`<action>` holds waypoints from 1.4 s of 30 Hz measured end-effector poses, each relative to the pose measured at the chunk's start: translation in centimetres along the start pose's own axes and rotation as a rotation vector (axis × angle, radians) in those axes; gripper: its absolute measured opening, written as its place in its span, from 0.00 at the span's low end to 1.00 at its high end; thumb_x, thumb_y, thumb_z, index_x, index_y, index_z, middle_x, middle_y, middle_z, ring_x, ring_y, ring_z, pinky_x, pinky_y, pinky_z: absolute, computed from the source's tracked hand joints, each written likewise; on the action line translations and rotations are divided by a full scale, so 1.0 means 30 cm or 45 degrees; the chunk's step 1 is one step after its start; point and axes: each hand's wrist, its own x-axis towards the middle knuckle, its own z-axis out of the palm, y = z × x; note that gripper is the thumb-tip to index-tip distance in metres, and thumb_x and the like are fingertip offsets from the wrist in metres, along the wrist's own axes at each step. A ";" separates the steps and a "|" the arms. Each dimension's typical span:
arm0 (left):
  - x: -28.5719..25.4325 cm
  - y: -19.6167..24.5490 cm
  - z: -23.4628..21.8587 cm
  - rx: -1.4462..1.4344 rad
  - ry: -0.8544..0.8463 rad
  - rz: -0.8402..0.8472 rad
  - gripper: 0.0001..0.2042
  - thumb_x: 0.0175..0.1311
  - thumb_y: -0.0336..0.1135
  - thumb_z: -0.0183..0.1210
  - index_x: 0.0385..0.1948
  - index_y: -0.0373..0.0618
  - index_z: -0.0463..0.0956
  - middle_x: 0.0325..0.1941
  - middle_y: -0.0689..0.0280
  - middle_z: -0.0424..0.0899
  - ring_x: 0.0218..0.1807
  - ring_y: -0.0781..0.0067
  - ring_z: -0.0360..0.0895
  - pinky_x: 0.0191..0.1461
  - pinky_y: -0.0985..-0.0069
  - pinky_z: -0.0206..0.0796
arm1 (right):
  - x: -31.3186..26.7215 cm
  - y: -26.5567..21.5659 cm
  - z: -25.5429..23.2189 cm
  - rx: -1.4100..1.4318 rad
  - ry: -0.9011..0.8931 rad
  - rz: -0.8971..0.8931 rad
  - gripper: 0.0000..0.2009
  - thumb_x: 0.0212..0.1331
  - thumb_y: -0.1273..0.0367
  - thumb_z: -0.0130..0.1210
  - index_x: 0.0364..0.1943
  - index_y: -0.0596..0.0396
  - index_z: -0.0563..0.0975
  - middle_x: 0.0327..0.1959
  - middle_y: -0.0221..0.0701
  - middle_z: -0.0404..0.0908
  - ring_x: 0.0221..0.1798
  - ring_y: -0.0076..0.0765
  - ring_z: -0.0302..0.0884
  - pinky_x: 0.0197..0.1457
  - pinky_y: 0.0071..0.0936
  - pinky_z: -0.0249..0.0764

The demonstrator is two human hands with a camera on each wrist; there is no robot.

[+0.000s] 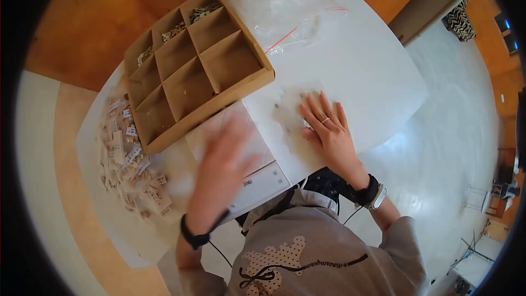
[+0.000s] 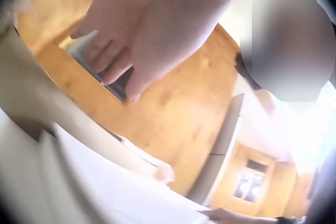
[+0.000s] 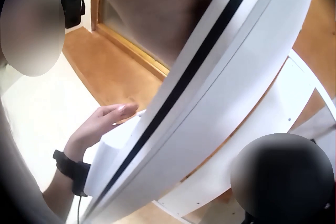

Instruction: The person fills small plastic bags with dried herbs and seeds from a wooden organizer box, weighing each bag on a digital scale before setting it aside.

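Observation:
My left hand point(image 1: 224, 159), blurred by motion, hangs over a white box point(image 1: 263, 183) at the table's near edge. In the left wrist view the fingers of the left hand point(image 2: 152, 24) hang loosely extended, with nothing seen in them. Palm down, my right hand point(image 1: 332, 137) rests with fingers spread over a small clear plastic bag point(image 1: 315, 85) on the white table point(image 1: 372, 87). Small bits show beside and under its fingers. A ring is on one finger. Left of the bag lies a small brown piece point(image 1: 276, 106).
A divided cardboard box point(image 1: 205, 98) stands at the back left, small pieces in its far compartments. Left of it lies a heap of small labelled packets point(image 1: 129, 153). A large clear zip bag point(image 1: 274, 5) with a red seal lies at the back.

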 end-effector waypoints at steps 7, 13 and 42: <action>0.060 0.157 0.231 -0.095 -0.421 0.516 0.38 0.48 0.52 0.60 0.59 0.40 0.57 0.63 0.61 0.60 0.66 0.62 0.53 0.68 0.51 0.39 | 0.019 0.029 -0.053 0.438 -0.088 0.159 0.15 0.64 0.65 0.40 0.42 0.61 0.76 0.60 0.37 0.65 0.68 0.43 0.50 0.68 0.43 0.45; 0.067 0.144 0.241 -0.169 -0.528 0.507 0.39 0.48 0.54 0.60 0.58 0.38 0.57 0.63 0.61 0.59 0.66 0.64 0.55 0.68 0.50 0.40 | 0.121 0.093 -0.215 1.047 0.308 0.616 0.25 0.67 0.55 0.35 0.46 0.63 0.75 0.42 0.33 0.78 0.45 0.22 0.69 0.53 0.21 0.61; -0.047 -0.259 0.069 -1.708 0.630 -0.592 0.08 0.53 0.26 0.62 0.33 0.31 0.78 0.32 0.62 0.82 0.33 0.82 0.76 0.38 0.85 0.68 | 0.811 -0.404 -0.017 1.108 -0.379 -0.350 0.19 0.61 0.58 0.48 0.38 0.63 0.77 0.28 0.30 0.79 0.29 0.21 0.74 0.36 0.19 0.71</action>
